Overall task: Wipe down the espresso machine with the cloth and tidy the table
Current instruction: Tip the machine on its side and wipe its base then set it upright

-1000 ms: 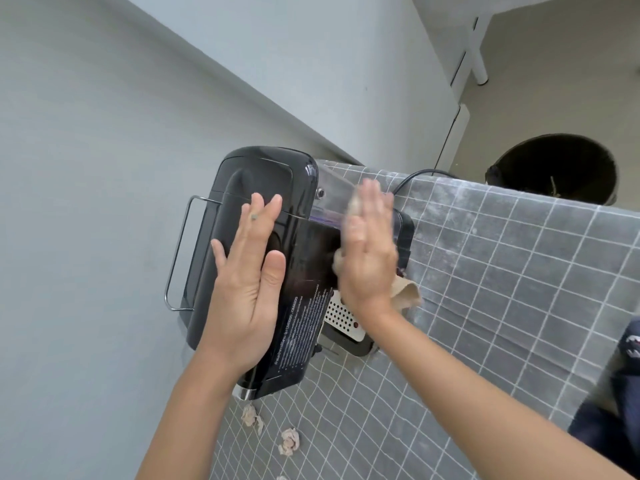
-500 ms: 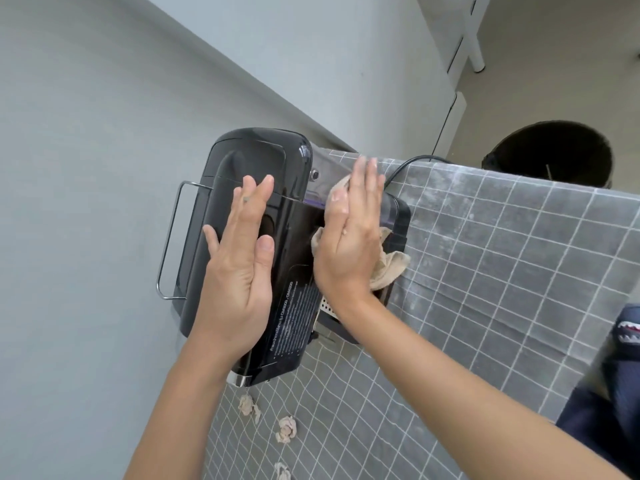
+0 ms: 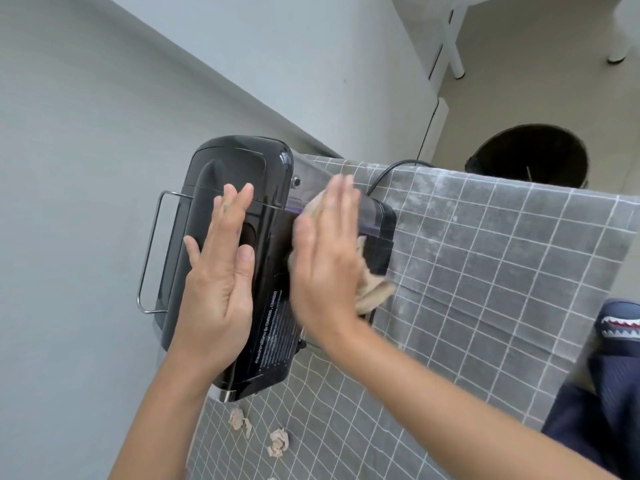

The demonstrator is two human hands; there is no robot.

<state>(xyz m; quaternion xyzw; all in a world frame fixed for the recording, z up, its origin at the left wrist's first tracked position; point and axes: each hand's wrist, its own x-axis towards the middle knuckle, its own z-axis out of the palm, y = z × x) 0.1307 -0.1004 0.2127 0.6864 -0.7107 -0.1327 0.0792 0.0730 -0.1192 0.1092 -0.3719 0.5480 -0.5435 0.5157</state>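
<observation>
A glossy black espresso machine stands on the grey checked tablecloth, seen from above. My left hand lies flat on its top, fingers straight and together. A beige cloth is pressed against the machine's right side under my right hand, whose fingers are flat and blurred by motion. Only the cloth's edges show around that palm.
Crumpled paper scraps lie on the tablecloth below the machine. A wire rail juts from the machine's left. A black power cable runs off behind it. A dark round bin stands on the floor beyond the table. Grey wall at left.
My right hand with the cloth has slid along the machine's right side, rubbing up and down. My left hand has stayed flat on the top. The camera view has shifted slightly.
</observation>
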